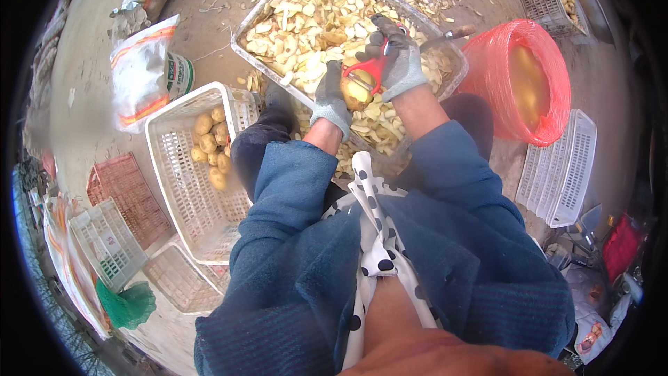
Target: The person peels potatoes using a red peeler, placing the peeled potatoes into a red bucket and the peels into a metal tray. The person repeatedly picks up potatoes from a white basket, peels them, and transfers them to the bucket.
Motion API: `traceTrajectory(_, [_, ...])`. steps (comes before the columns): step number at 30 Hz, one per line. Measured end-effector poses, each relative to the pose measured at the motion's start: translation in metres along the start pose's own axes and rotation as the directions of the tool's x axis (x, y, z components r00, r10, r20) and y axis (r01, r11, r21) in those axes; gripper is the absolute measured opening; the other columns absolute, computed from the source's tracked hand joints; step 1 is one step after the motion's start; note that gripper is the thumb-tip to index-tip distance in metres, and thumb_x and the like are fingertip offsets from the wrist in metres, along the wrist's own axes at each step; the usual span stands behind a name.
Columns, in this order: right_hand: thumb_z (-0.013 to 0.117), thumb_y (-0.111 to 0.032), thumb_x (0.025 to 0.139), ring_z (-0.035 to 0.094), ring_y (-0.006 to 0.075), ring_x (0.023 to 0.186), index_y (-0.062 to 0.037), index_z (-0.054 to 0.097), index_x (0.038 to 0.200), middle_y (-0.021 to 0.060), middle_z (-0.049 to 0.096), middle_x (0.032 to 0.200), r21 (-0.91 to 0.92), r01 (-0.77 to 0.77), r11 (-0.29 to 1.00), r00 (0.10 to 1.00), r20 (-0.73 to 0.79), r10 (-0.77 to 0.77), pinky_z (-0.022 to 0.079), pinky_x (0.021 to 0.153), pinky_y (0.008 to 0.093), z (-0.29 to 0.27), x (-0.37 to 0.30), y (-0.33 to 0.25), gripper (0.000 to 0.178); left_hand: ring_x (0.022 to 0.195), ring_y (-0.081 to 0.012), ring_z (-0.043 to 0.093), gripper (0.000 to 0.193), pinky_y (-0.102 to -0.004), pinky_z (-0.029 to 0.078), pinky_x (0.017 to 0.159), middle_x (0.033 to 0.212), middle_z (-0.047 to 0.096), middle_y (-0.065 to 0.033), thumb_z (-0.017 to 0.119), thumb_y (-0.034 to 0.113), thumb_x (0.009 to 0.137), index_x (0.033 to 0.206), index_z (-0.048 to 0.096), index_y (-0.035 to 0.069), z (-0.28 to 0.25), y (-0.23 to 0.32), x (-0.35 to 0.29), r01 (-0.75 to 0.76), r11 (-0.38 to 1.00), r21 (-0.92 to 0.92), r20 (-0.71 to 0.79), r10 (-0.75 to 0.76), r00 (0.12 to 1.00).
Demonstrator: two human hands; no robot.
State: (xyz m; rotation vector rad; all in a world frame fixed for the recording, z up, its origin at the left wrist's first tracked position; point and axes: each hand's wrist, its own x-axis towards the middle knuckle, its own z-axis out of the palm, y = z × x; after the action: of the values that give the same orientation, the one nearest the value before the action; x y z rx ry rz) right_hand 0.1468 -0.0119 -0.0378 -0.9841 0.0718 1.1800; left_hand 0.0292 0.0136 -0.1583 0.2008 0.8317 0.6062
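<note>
Over a large tray (240,43) heaped with potato peelings (306,24), both of my gloved hands work close together. My left hand (332,94) is closed around a partly peeled potato (358,92), whose pale flesh shows on the upper side. In my right hand (396,56) is a red-handled peeler (370,69), its head lying against the potato. The glove fingers look dark and dirty, the cuffs light grey. A knife with a wooden handle (459,32) rests across the tray's right edge, beside my right hand.
At my left stands a white plastic crate (174,167) with several unpeeled potatoes (212,141). To the right is a red-bag-lined bucket (480,76) holding yellowish contents. Stacked white crates (557,167) sit below it. A white sack (146,73), a red crate (125,195) and green netting (125,304) lie farther left.
</note>
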Motion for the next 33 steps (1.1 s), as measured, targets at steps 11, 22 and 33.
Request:
traceTrajectory(11, [0.057, -0.017, 0.080, 0.048, 0.0182, 0.052, -0.0048, 0.048, 0.082, 0.0059, 0.051, 0.066, -0.015, 0.167, 0.986, 0.934, -0.318, -0.163, 0.044, 0.046, 0.0342, -0.065, 0.081, -0.023, 0.015, 0.104, -0.0261, 0.051, 0.056, -0.0450, 0.046, 0.081, 0.115, 0.051, -0.0089, 0.041, 0.054, 0.084, 0.121, 0.042, 0.012, 0.042, 0.025, -0.069, 0.158, 0.987, -0.010, 0.397, -0.141, 0.907])
traceTrajectory(22, [0.052, -0.016, 0.084, 0.039, 0.0112, 0.044, -0.0099, 0.050, 0.079, -0.0004, 0.040, 0.055, 0.204, -0.035, 0.978, 0.968, 0.248, -0.017, 0.037, 0.042, 0.0283, -0.007, 0.001, 0.004, 0.008, 0.099, -0.0221, 0.049, 0.040, -0.0310, 0.046, 0.078, 0.112, 0.051, -0.0090, 0.051, 0.031, 0.084, 0.115, 0.045, 0.007, 0.043, 0.027, -0.051, 0.208, 0.927, -0.312, 0.148, -0.169, 0.974])
traceTrajectory(33, [0.058, -0.023, 0.077, 0.047, 0.0215, 0.051, -0.0081, 0.048, 0.068, 0.0037, 0.045, 0.058, 0.128, 0.105, 0.986, 0.992, -0.079, -0.096, 0.041, 0.052, 0.0337, -0.009, 0.027, -0.020, 0.020, 0.091, -0.0168, 0.054, 0.046, -0.0274, 0.046, 0.076, 0.107, 0.052, -0.0085, 0.046, 0.040, 0.086, 0.115, 0.044, 0.005, -0.008, 0.006, -0.001, 0.073, 0.996, -0.054, 0.393, -0.046, 0.918])
